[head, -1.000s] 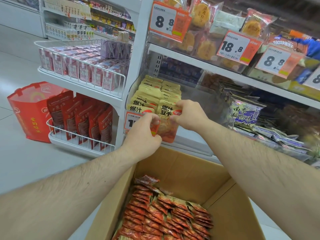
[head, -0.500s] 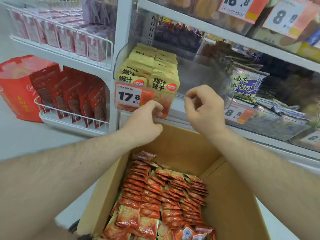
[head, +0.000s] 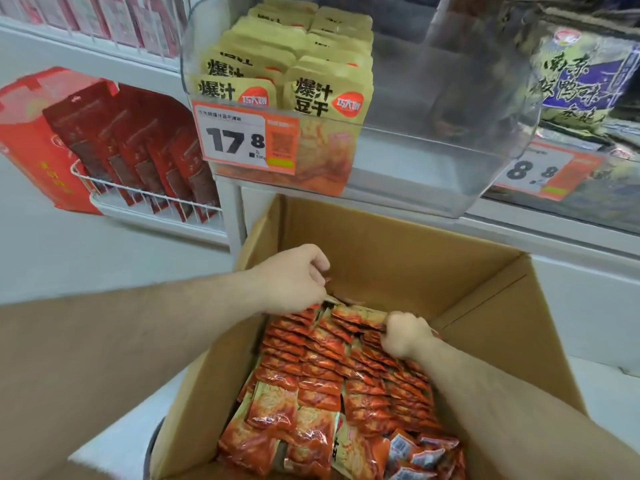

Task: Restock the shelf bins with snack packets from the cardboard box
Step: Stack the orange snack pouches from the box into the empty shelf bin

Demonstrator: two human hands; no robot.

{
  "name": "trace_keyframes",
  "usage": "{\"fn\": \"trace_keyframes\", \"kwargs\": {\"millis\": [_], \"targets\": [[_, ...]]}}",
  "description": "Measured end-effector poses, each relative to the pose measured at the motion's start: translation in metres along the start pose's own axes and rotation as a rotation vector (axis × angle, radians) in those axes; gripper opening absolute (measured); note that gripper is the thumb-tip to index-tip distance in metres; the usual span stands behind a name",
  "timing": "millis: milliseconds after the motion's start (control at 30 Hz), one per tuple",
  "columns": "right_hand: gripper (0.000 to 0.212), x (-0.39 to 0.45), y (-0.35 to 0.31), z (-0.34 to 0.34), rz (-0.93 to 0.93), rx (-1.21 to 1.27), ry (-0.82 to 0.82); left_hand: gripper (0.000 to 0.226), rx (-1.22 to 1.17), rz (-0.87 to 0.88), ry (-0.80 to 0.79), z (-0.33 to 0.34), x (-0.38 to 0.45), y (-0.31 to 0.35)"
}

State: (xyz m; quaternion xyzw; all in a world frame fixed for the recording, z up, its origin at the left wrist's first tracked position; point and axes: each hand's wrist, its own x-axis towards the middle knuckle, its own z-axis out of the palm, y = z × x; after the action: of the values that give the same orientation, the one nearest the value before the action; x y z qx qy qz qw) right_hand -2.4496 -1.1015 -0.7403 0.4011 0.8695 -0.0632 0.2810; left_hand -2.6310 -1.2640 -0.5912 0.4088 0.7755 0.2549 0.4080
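An open cardboard box [head: 485, 282] stands below the shelf, filled with rows of orange-red snack packets [head: 322, 379]. My left hand [head: 294, 278] is down at the far end of the rows, fingers curled and pinching packet tops there. My right hand [head: 403, 334] grips a bunch of packets on the right of the rows. Above the box hangs a clear plastic shelf bin [head: 443, 168]. Its left part holds yellow-topped packets [head: 311, 64] standing in rows; its right part shows no packets. A price tag reading 17.8 [head: 242, 140] is fixed to the bin's front.
A neighbouring bin with purple-and-green packets [head: 585, 77] sits to the right, with an 8.8 tag [head: 540, 173]. At left, a wire basket [head: 114, 202] holds dark red packs, beside a red bag [head: 31, 150]. White shelf base [head: 571, 244] runs behind the box.
Both hands left the shelf bin, where they were setting a packet, and dropped into the box onto the packets. My view tilted down and moved closer.
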Motion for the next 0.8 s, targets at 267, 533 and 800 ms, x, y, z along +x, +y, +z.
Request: {"fn": "trace_keyframes", "kwargs": {"millis": [267,533,800], "targets": [[0.032,0.011,0.015,0.021,0.004,-0.032,0.015,0.034,0.043,-0.101,-0.109,0.011,0.006,0.000],[0.033,0.009,0.018,0.022,0.020,0.108,0.230,0.030,-0.106,-0.229,-0.172,0.019,0.004,0.004],[0.005,-0.072,-0.013,-0.045,-0.440,0.551,1.025,0.076,-0.844,-0.709,-0.281,0.014,0.011,0.007]]}}
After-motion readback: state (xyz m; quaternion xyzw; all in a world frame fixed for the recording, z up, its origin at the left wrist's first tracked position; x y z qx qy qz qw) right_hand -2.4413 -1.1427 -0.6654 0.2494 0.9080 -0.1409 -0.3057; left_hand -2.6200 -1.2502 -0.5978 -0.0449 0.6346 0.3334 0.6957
